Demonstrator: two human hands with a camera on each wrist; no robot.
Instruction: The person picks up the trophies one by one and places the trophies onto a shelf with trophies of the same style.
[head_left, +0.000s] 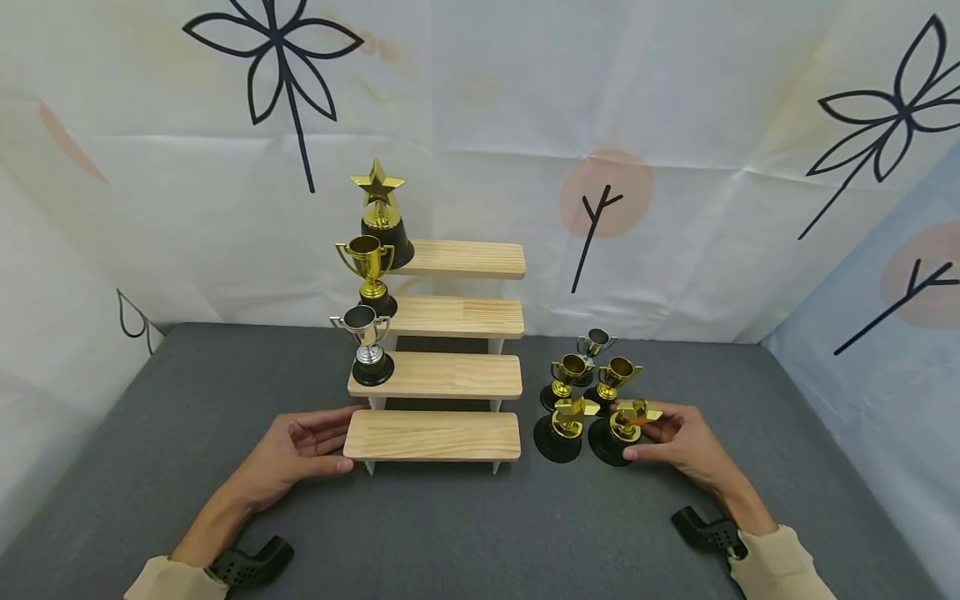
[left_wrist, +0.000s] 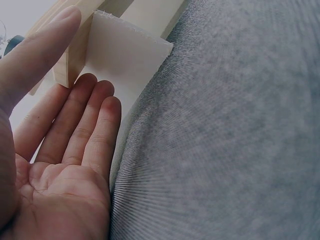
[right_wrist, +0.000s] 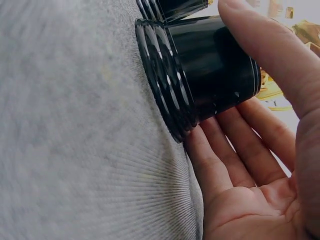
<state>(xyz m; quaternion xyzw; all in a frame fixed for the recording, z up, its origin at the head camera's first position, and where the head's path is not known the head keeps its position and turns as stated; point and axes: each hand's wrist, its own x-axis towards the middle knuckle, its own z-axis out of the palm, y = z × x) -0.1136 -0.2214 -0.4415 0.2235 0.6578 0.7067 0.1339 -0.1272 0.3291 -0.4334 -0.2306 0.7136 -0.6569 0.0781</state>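
A stepped wooden display stand (head_left: 431,437) with pale boards and white supports stands on the grey table. My left hand (head_left: 300,446) is at the left end of its lowest board, fingers extended; in the left wrist view the fingertips (left_wrist: 102,90) lie by the board's end and white support (left_wrist: 127,50). At the right, my right hand (head_left: 675,442) is at a gold star trophy (head_left: 624,425). Its thumb and extended fingers lie on either side of the black base (right_wrist: 210,65), loosely, without a visible grip. Its fingertips are partly hidden behind the base.
On the stand's left side, a gold star trophy (head_left: 381,212), gold cup (head_left: 369,267) and silver cup (head_left: 367,342) occupy the upper three boards. Another star trophy (head_left: 562,429), two gold cups (head_left: 561,379) and a silver cup (head_left: 594,343) crowd beside my right hand. Patterned cloth (head_left: 487,192) hangs behind.
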